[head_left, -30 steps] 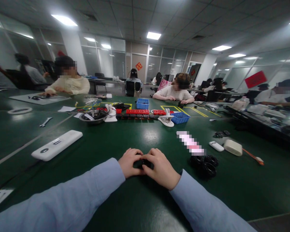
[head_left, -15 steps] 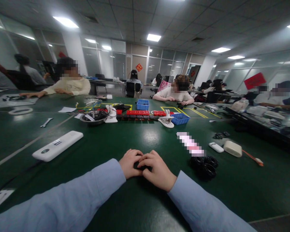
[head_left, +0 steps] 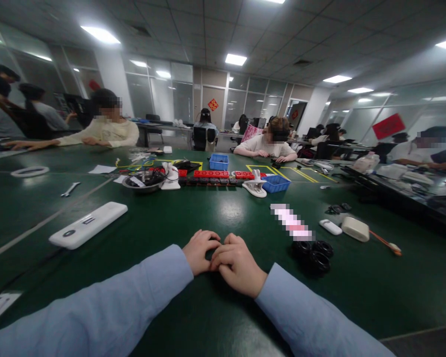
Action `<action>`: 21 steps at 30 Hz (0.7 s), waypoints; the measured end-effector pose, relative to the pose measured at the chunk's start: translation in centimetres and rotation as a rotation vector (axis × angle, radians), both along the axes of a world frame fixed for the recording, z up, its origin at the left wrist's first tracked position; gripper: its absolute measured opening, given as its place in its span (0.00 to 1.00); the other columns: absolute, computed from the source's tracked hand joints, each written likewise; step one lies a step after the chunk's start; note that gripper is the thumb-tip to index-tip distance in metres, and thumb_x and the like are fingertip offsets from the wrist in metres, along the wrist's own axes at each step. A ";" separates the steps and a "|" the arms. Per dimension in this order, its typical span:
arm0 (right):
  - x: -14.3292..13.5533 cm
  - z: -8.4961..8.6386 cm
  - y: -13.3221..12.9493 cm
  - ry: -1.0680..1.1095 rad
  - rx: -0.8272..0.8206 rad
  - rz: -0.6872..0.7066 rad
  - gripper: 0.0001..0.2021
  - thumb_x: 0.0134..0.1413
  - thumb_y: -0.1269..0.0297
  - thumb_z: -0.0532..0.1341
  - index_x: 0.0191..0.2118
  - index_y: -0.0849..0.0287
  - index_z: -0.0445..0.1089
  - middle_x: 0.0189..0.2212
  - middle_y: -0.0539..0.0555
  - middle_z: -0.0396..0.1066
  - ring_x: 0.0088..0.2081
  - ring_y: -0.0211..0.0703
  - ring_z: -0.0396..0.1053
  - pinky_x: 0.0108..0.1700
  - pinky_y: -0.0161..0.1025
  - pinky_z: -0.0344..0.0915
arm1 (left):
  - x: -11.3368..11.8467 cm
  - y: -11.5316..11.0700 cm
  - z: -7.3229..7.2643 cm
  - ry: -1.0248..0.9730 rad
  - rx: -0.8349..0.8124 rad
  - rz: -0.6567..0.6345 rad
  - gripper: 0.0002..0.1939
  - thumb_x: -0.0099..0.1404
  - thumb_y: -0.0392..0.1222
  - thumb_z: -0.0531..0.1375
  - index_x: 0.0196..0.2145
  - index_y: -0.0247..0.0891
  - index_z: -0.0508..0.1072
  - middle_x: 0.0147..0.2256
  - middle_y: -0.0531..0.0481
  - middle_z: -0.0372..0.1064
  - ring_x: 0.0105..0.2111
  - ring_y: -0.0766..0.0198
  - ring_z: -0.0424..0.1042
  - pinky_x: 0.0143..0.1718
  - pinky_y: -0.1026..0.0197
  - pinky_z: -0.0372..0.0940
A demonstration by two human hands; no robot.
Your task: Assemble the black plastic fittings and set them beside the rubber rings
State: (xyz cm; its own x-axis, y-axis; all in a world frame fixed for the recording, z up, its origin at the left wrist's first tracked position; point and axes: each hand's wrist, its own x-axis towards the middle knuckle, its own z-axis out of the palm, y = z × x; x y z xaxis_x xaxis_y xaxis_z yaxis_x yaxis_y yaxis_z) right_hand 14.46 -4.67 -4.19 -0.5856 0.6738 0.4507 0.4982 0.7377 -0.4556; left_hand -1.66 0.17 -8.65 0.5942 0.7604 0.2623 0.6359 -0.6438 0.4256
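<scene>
My left hand [head_left: 200, 252] rests low over the green table [head_left: 163, 218], fingers curled with the thumb below. A small black object [head_left: 210, 254] shows in the gap inside its grip; most of it is hidden, so its kind is unclear. My right hand [head_left: 238, 266] is closed against the left fingertips, its fingers bent and pressed together around the same spot. To the right of my hands lie several black ring-shaped pieces [head_left: 319, 262], beside a blurred pink-and-white strip [head_left: 292, 221].
A white elongated device [head_left: 89, 225] and a wrench [head_left: 71, 189] lie left. Ahead are a metal bowl [head_left: 143, 187], red power strips [head_left: 211, 174], a white clamp [head_left: 256, 186] and blue baskets [head_left: 277, 184]. A cream case [head_left: 355, 229] sits right. Co-workers sit across the table.
My right hand has shifted slightly down and closed more, covering most of the black object that showed between my hands. My left hand has hardly moved.
</scene>
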 end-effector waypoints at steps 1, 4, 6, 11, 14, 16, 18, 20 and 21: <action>0.1 0.3 -0.1 -0.010 0.004 0.019 0.14 0.40 0.82 0.55 0.22 0.57 0.72 0.27 0.46 0.75 0.33 0.41 0.59 0.40 0.41 0.54 | 0.0 0.0 0.1 0.002 0.000 -0.011 0.17 0.47 0.42 0.66 0.37 0.42 0.74 0.45 0.48 0.66 0.47 0.53 0.64 0.55 0.46 0.51; 0.4 1.2 -0.3 -0.028 0.009 0.029 0.13 0.40 0.80 0.55 0.27 0.57 0.73 0.29 0.48 0.74 0.34 0.41 0.60 0.39 0.40 0.56 | -0.2 -0.1 0.3 0.005 0.009 -0.045 0.16 0.51 0.48 0.64 0.37 0.42 0.74 0.44 0.48 0.66 0.46 0.53 0.64 0.54 0.46 0.53; 0.6 1.7 -0.3 -0.029 0.020 -0.033 0.12 0.42 0.78 0.56 0.31 0.58 0.73 0.31 0.50 0.72 0.35 0.42 0.61 0.39 0.40 0.57 | -0.2 0.0 0.3 0.006 0.011 -0.049 0.17 0.52 0.52 0.64 0.38 0.43 0.74 0.44 0.48 0.66 0.46 0.52 0.64 0.54 0.45 0.53; 1.1 2.2 -0.1 -0.076 0.017 -0.270 0.09 0.50 0.65 0.61 0.38 0.59 0.71 0.32 0.53 0.70 0.36 0.44 0.63 0.41 0.42 0.58 | -0.3 0.1 0.1 0.005 0.006 -0.038 0.25 0.49 0.59 0.64 0.41 0.41 0.72 0.46 0.46 0.65 0.47 0.51 0.63 0.54 0.42 0.50; 1.3 2.3 -0.1 -0.105 0.011 -0.351 0.15 0.49 0.58 0.63 0.42 0.59 0.70 0.34 0.54 0.69 0.39 0.46 0.63 0.43 0.43 0.58 | -0.4 0.2 0.0 0.004 0.008 -0.057 0.25 0.50 0.60 0.64 0.39 0.39 0.72 0.45 0.45 0.65 0.47 0.51 0.63 0.53 0.44 0.53; 1.4 2.4 -0.1 -0.128 0.007 -0.366 0.16 0.49 0.57 0.63 0.43 0.60 0.70 0.36 0.55 0.69 0.40 0.46 0.63 0.43 0.43 0.58 | -0.4 0.2 0.0 0.004 0.005 -0.041 0.25 0.49 0.59 0.64 0.38 0.40 0.72 0.45 0.46 0.65 0.47 0.51 0.63 0.53 0.44 0.53; 1.5 2.4 -0.1 -0.179 -0.017 -0.366 0.16 0.47 0.56 0.64 0.41 0.59 0.71 0.35 0.55 0.69 0.40 0.46 0.63 0.42 0.43 0.58 | -0.4 0.1 0.1 0.008 -0.005 -0.032 0.24 0.49 0.59 0.64 0.39 0.41 0.72 0.45 0.47 0.65 0.47 0.52 0.63 0.54 0.43 0.51; 1.4 2.3 0.1 -0.233 -0.052 -0.355 0.14 0.46 0.57 0.65 0.38 0.59 0.72 0.34 0.54 0.69 0.39 0.46 0.63 0.41 0.43 0.58 | -0.2 0.1 0.1 0.011 -0.016 -0.032 0.23 0.49 0.57 0.65 0.40 0.42 0.73 0.45 0.48 0.65 0.46 0.52 0.64 0.54 0.42 0.50; 1.4 2.2 0.2 -0.249 -0.066 -0.346 0.13 0.46 0.58 0.65 0.37 0.59 0.72 0.33 0.54 0.69 0.39 0.46 0.63 0.41 0.43 0.58 | -0.2 0.0 0.1 0.011 -0.018 -0.029 0.23 0.49 0.56 0.65 0.40 0.42 0.73 0.45 0.48 0.65 0.46 0.52 0.64 0.54 0.42 0.50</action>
